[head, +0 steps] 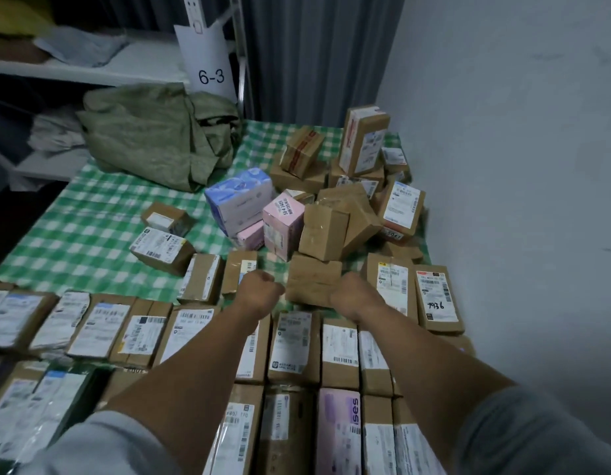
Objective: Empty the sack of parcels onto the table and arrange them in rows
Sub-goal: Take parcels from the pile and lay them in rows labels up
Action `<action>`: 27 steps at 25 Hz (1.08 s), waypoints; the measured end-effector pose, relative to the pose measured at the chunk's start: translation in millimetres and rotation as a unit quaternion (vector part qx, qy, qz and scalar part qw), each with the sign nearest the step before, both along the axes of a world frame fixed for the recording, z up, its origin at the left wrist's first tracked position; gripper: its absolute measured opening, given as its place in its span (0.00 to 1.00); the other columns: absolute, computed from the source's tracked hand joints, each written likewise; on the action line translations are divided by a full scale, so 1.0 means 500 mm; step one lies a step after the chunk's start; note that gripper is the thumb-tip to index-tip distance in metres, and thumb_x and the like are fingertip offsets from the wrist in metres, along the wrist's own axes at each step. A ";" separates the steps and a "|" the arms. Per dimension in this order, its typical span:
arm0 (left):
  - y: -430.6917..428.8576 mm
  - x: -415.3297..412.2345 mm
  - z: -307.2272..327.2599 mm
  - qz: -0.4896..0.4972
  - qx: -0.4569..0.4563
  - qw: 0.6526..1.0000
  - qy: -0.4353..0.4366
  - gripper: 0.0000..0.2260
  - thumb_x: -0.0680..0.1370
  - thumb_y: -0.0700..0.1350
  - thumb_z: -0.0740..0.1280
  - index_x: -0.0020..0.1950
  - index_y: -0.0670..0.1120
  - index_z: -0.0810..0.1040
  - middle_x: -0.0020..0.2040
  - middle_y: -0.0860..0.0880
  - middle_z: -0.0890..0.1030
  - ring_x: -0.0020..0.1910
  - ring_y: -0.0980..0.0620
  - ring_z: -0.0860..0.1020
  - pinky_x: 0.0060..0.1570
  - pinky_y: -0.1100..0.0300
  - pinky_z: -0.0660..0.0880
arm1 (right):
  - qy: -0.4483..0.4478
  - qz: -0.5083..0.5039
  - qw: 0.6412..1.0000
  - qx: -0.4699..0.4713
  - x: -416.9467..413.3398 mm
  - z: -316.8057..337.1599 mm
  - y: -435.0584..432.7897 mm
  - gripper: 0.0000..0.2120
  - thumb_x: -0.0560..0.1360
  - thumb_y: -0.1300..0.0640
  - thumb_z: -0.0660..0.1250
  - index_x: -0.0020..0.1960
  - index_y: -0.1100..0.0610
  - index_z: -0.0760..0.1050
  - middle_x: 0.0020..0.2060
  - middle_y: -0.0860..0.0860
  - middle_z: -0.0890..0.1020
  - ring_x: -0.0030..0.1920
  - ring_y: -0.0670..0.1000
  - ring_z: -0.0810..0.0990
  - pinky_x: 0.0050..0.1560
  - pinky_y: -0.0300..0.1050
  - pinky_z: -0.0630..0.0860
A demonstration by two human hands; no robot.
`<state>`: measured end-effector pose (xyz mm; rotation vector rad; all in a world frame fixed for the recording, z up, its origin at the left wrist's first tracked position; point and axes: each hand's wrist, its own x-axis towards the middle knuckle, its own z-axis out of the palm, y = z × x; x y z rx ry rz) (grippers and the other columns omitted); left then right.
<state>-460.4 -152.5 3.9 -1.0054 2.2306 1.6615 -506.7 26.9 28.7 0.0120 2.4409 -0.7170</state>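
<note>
Your right hand (353,296) clasps a plain brown cardboard box (310,279) in its fingers; your left hand (259,291) is clenched beside it, fingers hidden, its hold unclear. One labelled brown parcel (437,296) to the right reads "1936". The crumpled green woven sack (153,138) lies far left on the green-checked table (91,228), near a white "6-3" card (211,63)

A pale wall (502,97) stands right, a grey curtain (314,56) behind, white shelving (91,68) left, in dim light.
</note>
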 end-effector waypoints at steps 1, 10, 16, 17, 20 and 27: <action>0.001 -0.013 -0.011 0.008 -0.003 1.000 -0.012 0.05 0.75 0.36 0.70 0.49 0.42 0.77 0.47 0.39 0.81 0.45 0.44 0.77 0.44 0.56 0.72 | -0.005 -0.008 1.000 -0.001 -0.015 -0.018 0.000 0.07 0.77 0.54 0.66 0.41 0.54 0.71 0.37 0.51 0.75 0.46 0.56 0.78 0.47 0.48 0.75; 0.069 -0.185 -0.108 0.021 -0.053 0.998 -0.019 0.11 0.79 0.41 0.66 0.61 0.44 0.73 0.58 0.46 0.79 0.56 0.44 0.78 0.57 0.50 0.78 | 0.077 -0.099 0.990 -0.058 -0.147 -0.172 0.008 0.20 0.77 0.52 0.68 0.68 0.52 0.71 0.62 0.52 0.76 0.61 0.56 0.77 0.53 0.46 0.74; 0.082 -0.234 -0.118 0.050 -0.062 0.995 0.059 0.15 0.74 0.36 0.69 0.60 0.46 0.76 0.50 0.50 0.81 0.51 0.49 0.80 0.48 0.53 0.79 | 0.190 -0.132 0.961 -0.155 -0.220 -0.150 -0.024 0.32 0.73 0.47 0.73 0.72 0.52 0.66 0.67 0.52 0.70 0.67 0.54 0.70 0.62 0.50 0.73; 0.082 -0.240 -0.113 0.050 -0.050 0.995 0.066 0.14 0.73 0.35 0.68 0.57 0.46 0.75 0.47 0.52 0.80 0.47 0.52 0.79 0.44 0.56 0.77 | 0.183 -0.126 0.965 -0.138 -0.233 -0.144 -0.033 0.33 0.73 0.45 0.74 0.73 0.53 0.66 0.68 0.53 0.70 0.68 0.55 0.69 0.63 0.51 0.72; 0.079 -0.259 -0.111 0.020 -0.042 0.996 0.070 0.11 0.73 0.34 0.67 0.53 0.43 0.77 0.45 0.50 0.81 0.45 0.52 0.79 0.43 0.54 0.77 | 0.096 -0.138 0.979 -0.113 -0.250 -0.150 -0.054 0.32 0.74 0.41 0.72 0.70 0.56 0.68 0.67 0.55 0.72 0.68 0.59 0.71 0.64 0.54 0.72; 0.077 -0.270 -0.107 0.026 0.054 0.993 0.102 0.18 0.63 0.40 0.66 0.52 0.46 0.83 0.47 0.46 0.86 0.48 0.43 0.84 0.51 0.43 0.82 | 0.047 -0.172 0.965 -0.194 -0.233 -0.162 -0.064 0.25 0.74 0.47 0.72 0.67 0.54 0.71 0.60 0.53 0.79 0.57 0.56 0.79 0.53 0.48 0.75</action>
